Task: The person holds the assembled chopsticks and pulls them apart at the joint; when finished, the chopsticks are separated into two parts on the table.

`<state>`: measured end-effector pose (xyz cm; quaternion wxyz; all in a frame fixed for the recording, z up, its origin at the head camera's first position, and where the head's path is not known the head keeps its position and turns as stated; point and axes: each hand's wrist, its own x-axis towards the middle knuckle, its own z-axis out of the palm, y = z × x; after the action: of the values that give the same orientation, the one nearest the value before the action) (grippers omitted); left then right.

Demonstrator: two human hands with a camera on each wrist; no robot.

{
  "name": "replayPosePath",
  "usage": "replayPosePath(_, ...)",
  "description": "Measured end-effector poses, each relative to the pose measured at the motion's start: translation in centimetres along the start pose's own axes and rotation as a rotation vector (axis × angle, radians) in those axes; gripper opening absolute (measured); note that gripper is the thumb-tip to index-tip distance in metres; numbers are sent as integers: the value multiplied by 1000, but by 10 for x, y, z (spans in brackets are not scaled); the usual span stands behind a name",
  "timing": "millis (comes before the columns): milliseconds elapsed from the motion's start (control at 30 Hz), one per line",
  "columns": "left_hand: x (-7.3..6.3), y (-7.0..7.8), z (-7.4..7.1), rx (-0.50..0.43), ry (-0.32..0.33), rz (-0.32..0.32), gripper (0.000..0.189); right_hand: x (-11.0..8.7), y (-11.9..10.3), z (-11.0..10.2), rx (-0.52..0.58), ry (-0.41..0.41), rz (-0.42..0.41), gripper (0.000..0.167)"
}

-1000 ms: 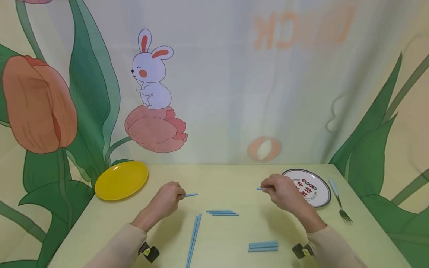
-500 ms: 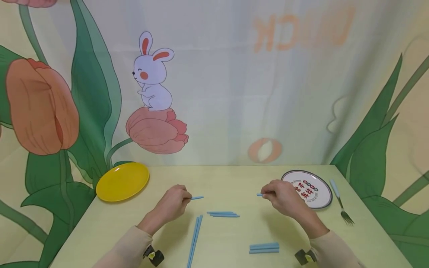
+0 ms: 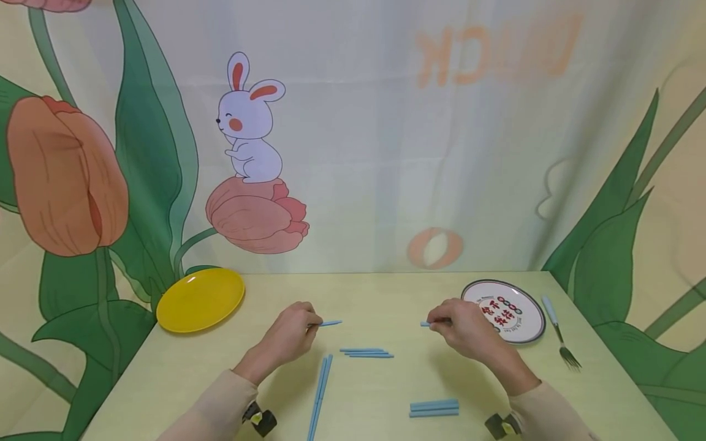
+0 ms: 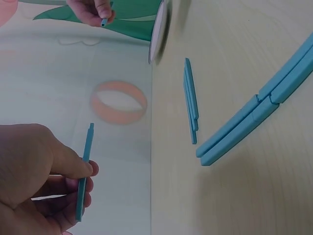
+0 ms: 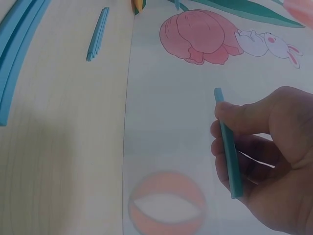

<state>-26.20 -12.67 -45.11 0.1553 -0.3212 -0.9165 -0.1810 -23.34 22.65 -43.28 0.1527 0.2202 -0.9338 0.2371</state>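
Note:
My left hand (image 3: 289, 334) pinches a slim blue chopstick piece (image 4: 85, 161) between thumb and fingers, above the table. A narrow stub shows at its upper end in the left wrist view. Across a gap, my right hand (image 3: 463, 327) grips another blue chopstick piece (image 5: 229, 147); only its end pokes out in the head view. Between and below the hands lies a small group of thin blue pieces (image 3: 366, 353). Two long blue chopsticks (image 3: 320, 395), jointed midway, lie near the left forearm. Several thicker blue pieces (image 3: 434, 408) lie side by side at the front right.
A yellow plate (image 3: 201, 300) stands at the back left of the table (image 3: 375, 306). Behind my right hand is a white plate (image 3: 529, 321) with red characters, and a fork (image 3: 558, 334) lies right of it. A printed curtain (image 3: 353, 153) hangs along the far edge.
My left hand has moved to the right with its chopstick piece, narrowing the gap to the other. My right hand has come slightly lower, still holding its piece. The pieces on the table stay put.

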Motion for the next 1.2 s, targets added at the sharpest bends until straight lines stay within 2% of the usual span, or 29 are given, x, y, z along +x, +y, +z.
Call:
replayPosePath(367,8,9,4,-14,-5,-15,13,-6,-3,2,13,-31,-16,11)
replayPosePath(567,11,10,7,-4,-13,17,17,-9,-3,2,13,-51,1,11)
replayPosePath(733,14,12,8,-10,-24,39,17,-10,-3,2,-4,-58,-35,10)
replayPosePath(967,17,13,12,-29,-60,24,17,-12,-4,2,9,-52,-83,8)
replayPosePath(1200,18,13,18,-52,-100,11,18,-14,-8,0,25,-99,-69,7)
